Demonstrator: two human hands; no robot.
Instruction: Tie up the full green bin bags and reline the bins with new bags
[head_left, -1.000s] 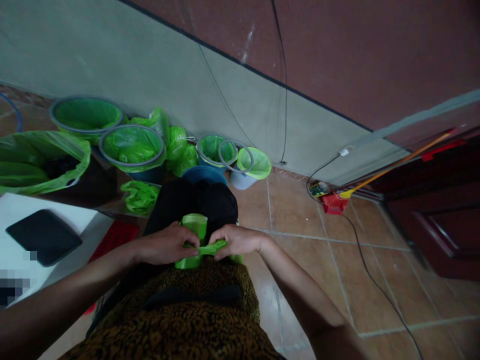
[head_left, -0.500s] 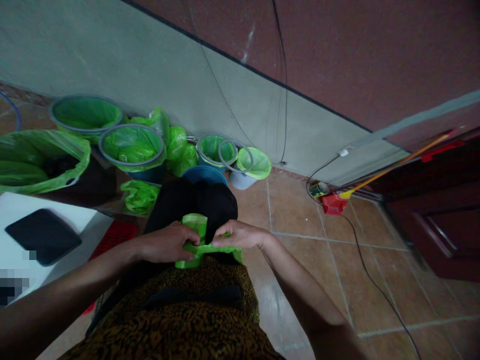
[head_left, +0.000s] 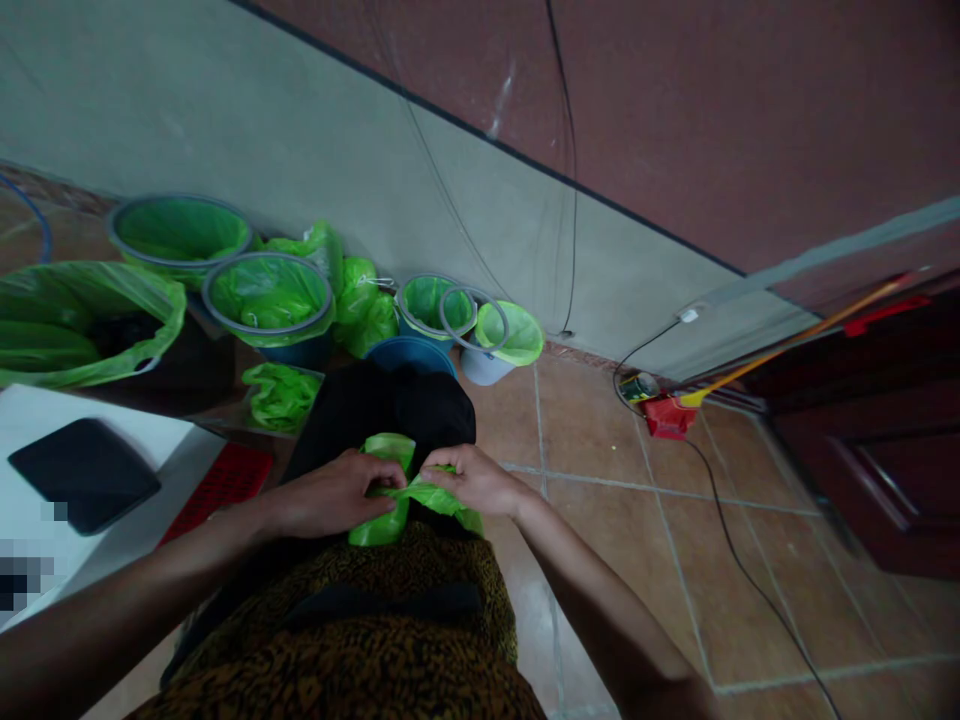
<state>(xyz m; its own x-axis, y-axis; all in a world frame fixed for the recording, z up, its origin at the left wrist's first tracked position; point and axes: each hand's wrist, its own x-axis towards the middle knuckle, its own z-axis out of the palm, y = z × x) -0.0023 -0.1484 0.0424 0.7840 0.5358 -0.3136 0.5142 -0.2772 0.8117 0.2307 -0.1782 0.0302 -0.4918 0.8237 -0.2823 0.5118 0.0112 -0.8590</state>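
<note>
On my lap lies a light-green roll, apparently of plastic bags (head_left: 379, 530). My left hand (head_left: 349, 490) rests across it, fingers curled and pinching a gathered strip of green plastic bag (head_left: 431, 497). My right hand (head_left: 472, 480) is closed on that same strip, just to the right of the roll. The two hands are close together, with a short twisted length of plastic between them. Part of the bag hangs below my right hand over my thigh.
Several bins with green liners, such as this grey-rimmed one (head_left: 268, 300), line the wall. At left a dark phone-like slab (head_left: 86, 475) lies on a white table (head_left: 176, 425) beside a red basket (head_left: 217, 490). A red dustpan (head_left: 667, 417) and a cable (head_left: 727, 530) are on the right.
My hands have drawn slightly closer together, and the strip between them is now shorter and more bunched. The roll stays on my lap. The view has shifted slightly.
</note>
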